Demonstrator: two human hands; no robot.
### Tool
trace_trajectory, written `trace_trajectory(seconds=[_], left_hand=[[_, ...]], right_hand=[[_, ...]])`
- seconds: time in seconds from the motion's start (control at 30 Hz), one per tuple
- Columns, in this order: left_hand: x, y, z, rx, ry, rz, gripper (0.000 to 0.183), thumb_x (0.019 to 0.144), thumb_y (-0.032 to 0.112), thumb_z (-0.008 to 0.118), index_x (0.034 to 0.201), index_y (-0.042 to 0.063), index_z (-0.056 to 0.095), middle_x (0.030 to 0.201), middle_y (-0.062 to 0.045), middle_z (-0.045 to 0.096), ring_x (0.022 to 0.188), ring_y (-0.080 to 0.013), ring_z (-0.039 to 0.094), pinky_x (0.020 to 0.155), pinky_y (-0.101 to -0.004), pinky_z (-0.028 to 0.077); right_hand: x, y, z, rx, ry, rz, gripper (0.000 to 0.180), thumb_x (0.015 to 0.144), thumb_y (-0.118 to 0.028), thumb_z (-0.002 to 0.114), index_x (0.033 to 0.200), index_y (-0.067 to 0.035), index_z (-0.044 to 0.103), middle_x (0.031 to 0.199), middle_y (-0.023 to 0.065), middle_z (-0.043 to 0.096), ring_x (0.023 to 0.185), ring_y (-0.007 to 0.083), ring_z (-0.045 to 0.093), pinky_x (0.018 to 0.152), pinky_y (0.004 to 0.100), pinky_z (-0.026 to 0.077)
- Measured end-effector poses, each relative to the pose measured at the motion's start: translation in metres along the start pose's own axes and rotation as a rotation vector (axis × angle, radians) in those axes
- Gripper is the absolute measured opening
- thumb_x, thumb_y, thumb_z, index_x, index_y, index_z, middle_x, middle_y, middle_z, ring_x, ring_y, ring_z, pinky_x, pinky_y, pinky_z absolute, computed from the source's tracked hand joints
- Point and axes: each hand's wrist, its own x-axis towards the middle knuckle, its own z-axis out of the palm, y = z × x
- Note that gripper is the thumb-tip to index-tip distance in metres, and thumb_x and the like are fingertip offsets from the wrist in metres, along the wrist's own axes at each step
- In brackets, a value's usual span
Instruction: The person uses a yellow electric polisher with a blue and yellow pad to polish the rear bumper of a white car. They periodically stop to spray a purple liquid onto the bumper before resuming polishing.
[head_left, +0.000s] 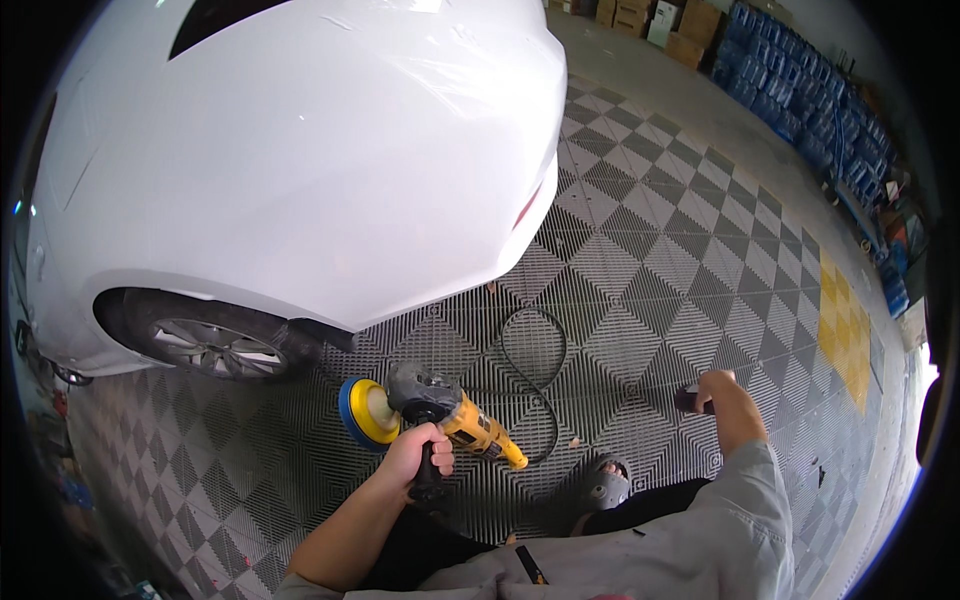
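A yellow and black corded rotary polisher (480, 427) hangs from my left hand (421, 454), which is closed around its black side handle. Its round pad (367, 412), yellow and blue with a pale centre, faces left, below the rear wheel (221, 349) of a white car (322, 172). Out to the right, my right hand (716, 390) grips a small dark object (688, 400); what it is cannot be told. The polisher stands apart from the car body, whose rear corner is above it in the picture.
The polisher's black cord (556, 420) loops over the grey checkered grate floor tiles (637, 300). My sandaled foot (609, 484) stands near it. Stacked blue water bottles (802, 97) and cardboard boxes (694, 34) line the wall at the upper right.
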Motion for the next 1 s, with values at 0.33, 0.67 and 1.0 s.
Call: trace_trajectory(seconds=[0.33, 0.67, 1.0], left_hand=[[-0.001, 0.009, -0.011, 0.114, -0.09, -0.065, 0.009, 0.097, 0.01, 0.054, 0.104, 0.014, 0.057, 0.072, 0.003, 0.048, 0.056, -0.01, 0.045, 0.054, -0.029, 0.042], [-0.009, 0.008, 0.002, 0.147, -0.008, -0.032, 0.012, 0.094, 0.008, 0.054, 0.106, 0.013, 0.056, 0.072, 0.001, 0.048, 0.055, -0.0113, 0.046, 0.053, -0.0299, 0.04], [-0.015, 0.002, 0.053, 0.223, 0.131, 0.014, 0.016, 0.092, 0.006, 0.061, 0.106, 0.01, 0.055, 0.071, -0.002, 0.049, 0.054, -0.0142, 0.047, 0.051, -0.0329, 0.04]], right_hand=[[0.013, 0.022, 0.075, 0.068, 0.089, 0.07, 0.069, 0.071, -0.047, 0.096, 0.128, -0.013, 0.079, 0.128, 0.0079, 0.078, 0.118, 0.0286, 0.074, 0.102, 0.0469, 0.057], [0.046, 0.017, -0.028, -0.011, 0.442, -0.022, 0.053, 0.066, -0.042, 0.095, 0.109, -0.014, 0.085, 0.112, 0.0077, 0.081, 0.109, 0.0257, 0.077, 0.09, 0.0394, 0.06], [0.093, 0.007, -0.116, -0.366, 0.329, -0.212, 0.056, 0.061, -0.047, 0.099, 0.107, -0.018, 0.086, 0.103, -0.0018, 0.082, 0.099, 0.0173, 0.079, 0.085, 0.036, 0.06]])
